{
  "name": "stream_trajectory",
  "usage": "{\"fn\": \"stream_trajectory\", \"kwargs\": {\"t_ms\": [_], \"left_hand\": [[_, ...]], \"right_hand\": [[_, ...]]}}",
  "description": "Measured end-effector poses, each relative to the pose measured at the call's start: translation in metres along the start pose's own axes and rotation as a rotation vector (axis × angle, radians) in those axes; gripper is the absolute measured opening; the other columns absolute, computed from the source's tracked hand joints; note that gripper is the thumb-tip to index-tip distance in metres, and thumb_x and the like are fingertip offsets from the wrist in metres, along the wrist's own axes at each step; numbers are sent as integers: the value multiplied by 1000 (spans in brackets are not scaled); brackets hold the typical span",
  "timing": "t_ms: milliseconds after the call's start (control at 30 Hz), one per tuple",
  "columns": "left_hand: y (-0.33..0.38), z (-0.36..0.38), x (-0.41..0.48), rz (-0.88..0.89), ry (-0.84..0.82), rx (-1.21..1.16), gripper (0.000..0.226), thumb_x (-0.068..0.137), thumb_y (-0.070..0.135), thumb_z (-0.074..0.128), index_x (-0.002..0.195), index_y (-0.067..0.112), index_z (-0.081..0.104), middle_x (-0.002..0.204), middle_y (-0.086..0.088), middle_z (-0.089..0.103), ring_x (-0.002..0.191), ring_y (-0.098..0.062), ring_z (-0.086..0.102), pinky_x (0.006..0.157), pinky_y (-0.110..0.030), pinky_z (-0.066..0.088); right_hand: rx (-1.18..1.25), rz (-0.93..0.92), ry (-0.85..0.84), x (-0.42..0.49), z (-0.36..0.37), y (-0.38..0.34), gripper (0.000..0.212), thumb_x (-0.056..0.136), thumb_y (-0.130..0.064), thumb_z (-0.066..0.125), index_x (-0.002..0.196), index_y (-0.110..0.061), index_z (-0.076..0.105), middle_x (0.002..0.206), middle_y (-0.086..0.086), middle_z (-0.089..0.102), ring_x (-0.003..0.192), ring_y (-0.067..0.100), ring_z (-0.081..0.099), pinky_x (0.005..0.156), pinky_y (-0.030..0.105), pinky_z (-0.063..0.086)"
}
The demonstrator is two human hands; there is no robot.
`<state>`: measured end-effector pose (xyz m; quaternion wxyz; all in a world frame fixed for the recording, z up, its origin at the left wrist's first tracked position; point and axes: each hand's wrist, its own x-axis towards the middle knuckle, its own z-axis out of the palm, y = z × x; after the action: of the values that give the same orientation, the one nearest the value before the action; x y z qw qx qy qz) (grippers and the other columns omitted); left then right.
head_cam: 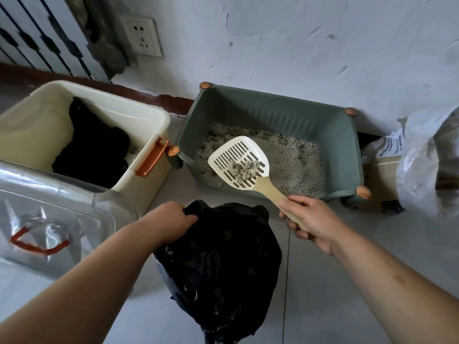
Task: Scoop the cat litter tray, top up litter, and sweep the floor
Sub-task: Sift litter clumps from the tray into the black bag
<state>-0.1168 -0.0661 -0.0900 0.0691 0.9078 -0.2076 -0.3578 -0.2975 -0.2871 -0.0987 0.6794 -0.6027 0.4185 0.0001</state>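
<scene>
1. The right hand (310,219) has its fingers curled round the wooden handle of the scoop (239,155) and holds it up.
2. The scoop hangs over the near edge of the litter tray (273,115). Grey clumps (244,168) sit on its slots.
3. The left hand (171,219) pinches the top of the black bag (218,256). The bag stands on the floor (323,281), just in front of the tray's near edge.
4. The bag's mouth looks floppy and is held on one side only. I think the clumps could miss it and land on the floor.
5. If the scoop tips on the way over, the clumps could roll off.
6. A litter sack (422,165) waits by the tray's right edge.
</scene>
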Motion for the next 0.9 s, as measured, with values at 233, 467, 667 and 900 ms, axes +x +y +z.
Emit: {"fn": "stream_trajectory", "kwargs": {"t_ms": [233,467,667,900], "left_hand": [[-15,-3,10,-82,144,-101,36,101,27,44,96,-2,64,70,-3,49,81,-25,54,70,-33,42],[-24,8,16,-96,237,-121,36,102,21,37,113,-5,60,66,2,38,84,-25,47,75,-33,39],[-23,23,20,-35,272,-145,33,103,20,37,115,-2,57,81,-5,48,103,-37,59,77,-33,39],[-20,48,15,30,56,-64,33,103,25,39,116,3,60,69,8,38,110,-33,60,85,-34,44]], "right_hand": [[-187,24,-253,-8,-8,-15,16,88,-16,64,104,-11,66,71,6,62,47,10,44,33,14,24],[-652,14,-356,-8,-14,-17,13,87,-15,66,99,-19,69,66,-1,66,46,7,48,39,19,31],[-1143,34,-472,-4,-12,-14,7,76,-23,67,83,-24,70,75,7,72,49,10,55,47,24,39],[-1246,-2,-541,-4,-3,-20,17,73,-25,71,89,-30,73,61,-11,65,51,6,56,53,25,44]]}}
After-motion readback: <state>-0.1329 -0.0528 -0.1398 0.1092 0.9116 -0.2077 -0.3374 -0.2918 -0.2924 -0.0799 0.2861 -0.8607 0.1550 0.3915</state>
